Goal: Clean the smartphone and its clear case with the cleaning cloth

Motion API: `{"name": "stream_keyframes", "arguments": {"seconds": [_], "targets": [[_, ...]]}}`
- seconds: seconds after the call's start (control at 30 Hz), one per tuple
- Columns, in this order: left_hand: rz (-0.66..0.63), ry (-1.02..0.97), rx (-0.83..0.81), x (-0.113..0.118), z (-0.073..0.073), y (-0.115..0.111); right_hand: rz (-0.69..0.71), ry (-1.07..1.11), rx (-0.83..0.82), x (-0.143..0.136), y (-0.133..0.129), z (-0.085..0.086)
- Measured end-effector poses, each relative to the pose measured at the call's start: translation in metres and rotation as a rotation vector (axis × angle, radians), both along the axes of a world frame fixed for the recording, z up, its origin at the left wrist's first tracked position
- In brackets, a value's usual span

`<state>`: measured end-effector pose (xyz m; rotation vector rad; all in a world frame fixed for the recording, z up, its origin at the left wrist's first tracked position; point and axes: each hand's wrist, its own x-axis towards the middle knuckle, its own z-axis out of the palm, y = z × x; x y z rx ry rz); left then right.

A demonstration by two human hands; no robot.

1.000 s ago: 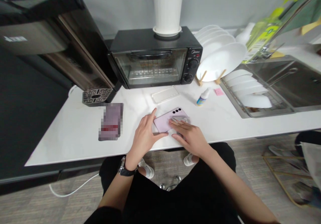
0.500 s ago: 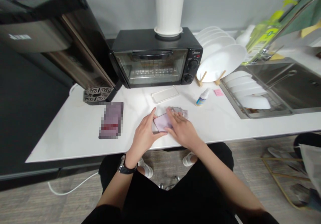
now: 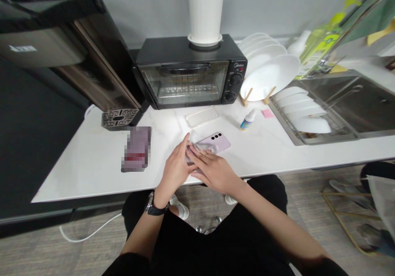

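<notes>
A light purple phone (image 3: 224, 142) lies back up on the white counter, its three camera lenses toward the upper right. My left hand (image 3: 177, 164) grips the phone's left end between thumb and fingers. On the phone's left part rests my right hand (image 3: 211, 169), fingers closed together over a thin greyish cloth (image 3: 208, 146), which shows above its fingers. A clear phone case (image 3: 202, 117) lies behind the phone. To the right stands a small spray bottle (image 3: 247, 120) with a white cap.
A black toaster oven (image 3: 188, 84) stands behind, plates (image 3: 271, 76) in a rack beside it. At the right is a sink (image 3: 367, 103) with bowls. A blurred-out purple item (image 3: 137, 149) lies left, near a water dispenser (image 3: 120, 117). A pink note (image 3: 268, 113) lies by the bottle.
My right hand has slid left along the phone with the cloth, uncovering the camera end. My left hand has stayed at the phone's left end.
</notes>
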<state>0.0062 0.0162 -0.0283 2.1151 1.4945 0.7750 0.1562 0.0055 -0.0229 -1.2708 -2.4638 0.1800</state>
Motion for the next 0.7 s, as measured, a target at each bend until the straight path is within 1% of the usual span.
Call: {"name": "stream_keyframes", "arguments": {"seconds": [0.03, 0.13, 0.17, 0.2, 0.23, 0.3, 0.33, 0.37, 0.4, 0.5, 0.53, 0.63, 0.7], "targets": [[0.000, 0.006, -0.008, 0.000, 0.000, 0.000, -0.053, -0.003, -0.009, 0.003, 0.000, 0.000], [0.005, 0.023, -0.010, 0.000, 0.000, 0.001, -0.305, 0.010, 0.002, 0.010, 0.005, -0.002], [0.006, 0.024, -0.004, 0.001, 0.000, 0.002, -0.339, 0.014, 0.012, 0.009, 0.006, -0.002], [0.010, 0.023, 0.004, 0.001, 0.000, 0.002, -0.320, 0.013, 0.016, 0.007, 0.007, -0.002], [0.010, 0.023, 0.010, 0.001, 0.000, 0.002, -0.264, 0.010, 0.014, 0.004, 0.006, -0.001], [0.004, 0.022, 0.008, 0.000, 0.000, 0.003, -0.107, -0.002, -0.013, -0.001, 0.000, 0.001], [0.003, 0.020, 0.003, 0.000, 0.000, 0.003, -0.060, -0.007, -0.031, -0.001, -0.002, 0.002], [0.000, 0.017, -0.005, 0.000, 0.000, 0.002, -0.058, -0.009, -0.045, -0.001, -0.004, 0.002], [-0.003, 0.011, -0.015, -0.001, 0.000, 0.002, -0.098, -0.007, -0.050, 0.000, -0.004, 0.002], [-0.003, -0.007, -0.026, -0.002, 0.001, 0.002, -0.268, 0.021, -0.015, -0.004, 0.002, 0.002], [-0.009, -0.009, -0.026, -0.002, 0.001, 0.001, -0.239, 0.033, -0.005, -0.008, 0.003, 0.002], [-0.002, 0.000, -0.006, -0.003, 0.002, 0.001, -0.065, 0.075, -0.035, -0.016, 0.000, 0.003], [0.025, 0.023, 0.020, -0.002, 0.001, 0.002, -0.031, 0.131, -0.098, -0.007, -0.006, 0.002]]}}
